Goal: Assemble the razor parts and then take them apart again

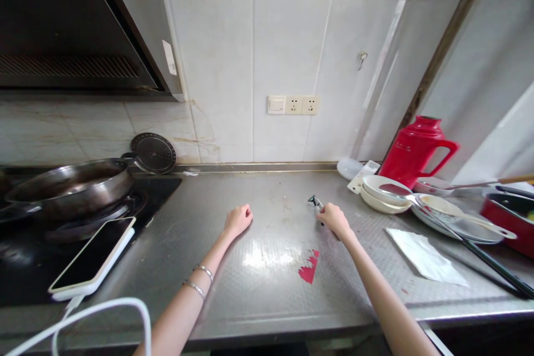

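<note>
My left hand (238, 220) rests on the metal counter (267, 300) in a loose fist, with no object showing from it. My right hand (334, 219) is closed around a small tool (314, 200) with a dark T-shaped head and a silvery part. Most of its handle is hidden by the fingers, and its exact kind is unclear. A torn, jagged scrap of red material (308, 270) lies flat on the counter between my forearms, nearer to me than both hands.
To the left, a steel pan (79, 186) sits on the black stove and a white phone (94, 258) with a cable lies at its edge. At the right are a red thermos (413, 150), stacked bowls (386, 193), a plate (459, 222), a white tissue (425, 256) and a red pot (507, 222).
</note>
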Demonstrator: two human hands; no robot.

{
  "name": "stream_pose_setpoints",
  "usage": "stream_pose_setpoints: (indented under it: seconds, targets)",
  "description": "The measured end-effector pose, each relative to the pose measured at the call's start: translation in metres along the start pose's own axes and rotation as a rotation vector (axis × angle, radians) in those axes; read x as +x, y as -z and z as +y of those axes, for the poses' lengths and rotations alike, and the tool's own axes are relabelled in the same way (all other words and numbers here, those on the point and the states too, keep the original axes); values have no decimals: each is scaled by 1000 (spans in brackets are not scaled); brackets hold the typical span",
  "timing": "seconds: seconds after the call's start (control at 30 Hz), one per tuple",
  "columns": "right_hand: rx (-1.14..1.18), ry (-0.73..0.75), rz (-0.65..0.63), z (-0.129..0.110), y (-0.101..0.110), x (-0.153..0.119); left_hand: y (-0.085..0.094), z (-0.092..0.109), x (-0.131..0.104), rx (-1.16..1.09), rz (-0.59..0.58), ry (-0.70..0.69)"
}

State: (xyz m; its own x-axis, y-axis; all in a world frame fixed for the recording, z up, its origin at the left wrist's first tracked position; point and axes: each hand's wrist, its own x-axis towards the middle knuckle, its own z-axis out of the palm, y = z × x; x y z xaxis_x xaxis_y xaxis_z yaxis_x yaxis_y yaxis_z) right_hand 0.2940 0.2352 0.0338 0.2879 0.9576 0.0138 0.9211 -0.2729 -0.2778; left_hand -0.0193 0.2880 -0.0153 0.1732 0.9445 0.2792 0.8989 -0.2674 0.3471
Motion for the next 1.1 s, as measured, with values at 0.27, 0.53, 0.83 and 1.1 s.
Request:
stream_pose_setpoints:
  seconds: [0.27,0.53,0.83,1.1]
  targets:
    - [171,181,305,-49,0,-22,5,54,13,-466,24,-23]
    - [214,285,350,-106,-12,-61,17,105,14,-749,-5,-30]
    - [139,305,264,-120,-23,-73,12,88,14,-520,-46,12]
    - [192,306,253,-81,-14,-62,21,43,34,-47,-302,20]
